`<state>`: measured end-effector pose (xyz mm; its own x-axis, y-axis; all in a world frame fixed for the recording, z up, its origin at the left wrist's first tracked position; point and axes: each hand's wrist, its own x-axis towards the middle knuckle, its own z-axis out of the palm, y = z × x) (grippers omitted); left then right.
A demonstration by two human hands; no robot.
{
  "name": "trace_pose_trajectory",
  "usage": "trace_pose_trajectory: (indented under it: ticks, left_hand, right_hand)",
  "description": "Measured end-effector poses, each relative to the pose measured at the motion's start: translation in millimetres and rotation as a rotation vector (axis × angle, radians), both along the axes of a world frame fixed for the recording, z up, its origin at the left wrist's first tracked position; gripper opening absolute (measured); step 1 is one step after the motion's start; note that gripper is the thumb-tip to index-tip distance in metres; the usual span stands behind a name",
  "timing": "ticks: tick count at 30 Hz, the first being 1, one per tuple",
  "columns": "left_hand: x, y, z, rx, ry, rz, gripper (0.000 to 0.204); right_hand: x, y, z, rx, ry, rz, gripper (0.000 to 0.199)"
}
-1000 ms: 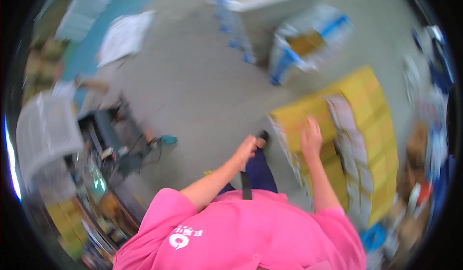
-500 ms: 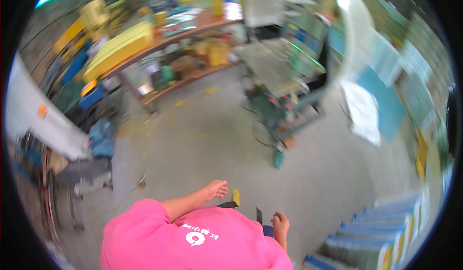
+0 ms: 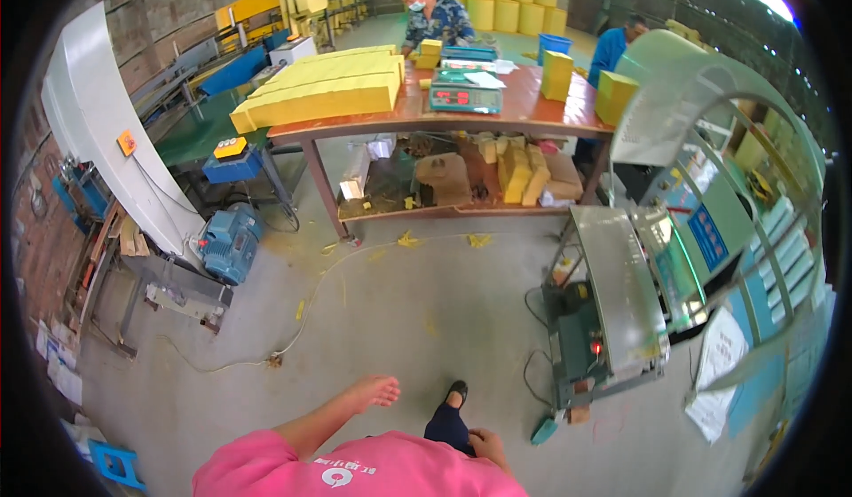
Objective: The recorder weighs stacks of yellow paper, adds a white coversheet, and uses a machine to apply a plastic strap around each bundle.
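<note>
My left hand is held out in front of my pink shirt, fingers stretched and nothing in them. Beside my dark trouser leg hangs my right hand; its fingers are loosely bent and partly hidden, and I see nothing held. One black shoe shows ahead of me on the grey floor. Neither hand touches any equipment. Nearest on the right stands a metal-topped machine on a wheeled frame.
Ahead is a red-brown table with long yellow blocks and a scale. A masked person is behind it, another person farther right. A blue motor stands left; a cable crosses the floor.
My view has turned left and steadied: the table has shifted to the middle and the machine to the right. A foot has come into sight. My left hand remains outstretched.
</note>
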<state>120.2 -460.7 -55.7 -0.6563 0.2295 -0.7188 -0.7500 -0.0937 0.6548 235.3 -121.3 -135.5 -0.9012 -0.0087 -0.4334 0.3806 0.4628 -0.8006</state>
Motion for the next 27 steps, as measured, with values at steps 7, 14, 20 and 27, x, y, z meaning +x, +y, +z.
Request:
trace_pose_trajectory:
  ticks: [7,14,20,27]
  left_hand:
    - [-141.2,-7.0,21.9,-0.01,0.044,0.219,0.035]
    - [-264.9,-47.0,2.2,-0.035,-0.193,0.34,0.028]
    - [-459.9,-80.0,5.2,0.138,0.176,0.337,0.024]
    - [-729.0,14.6,195.8,0.055,0.557,-0.04,0.025]
  right_hand:
    - [-251.4,43.5,23.1,0.221,-0.006,0.184,0.039]
    - [-496.6,-4.2,69.4,0.198,0.172,0.31,0.036]
    - [-607.2,-72.0,96.9,0.056,0.165,0.286,0.035]
    - [-714.2,-64.0,100.1,-0.162,0.102,0.075,0.034]
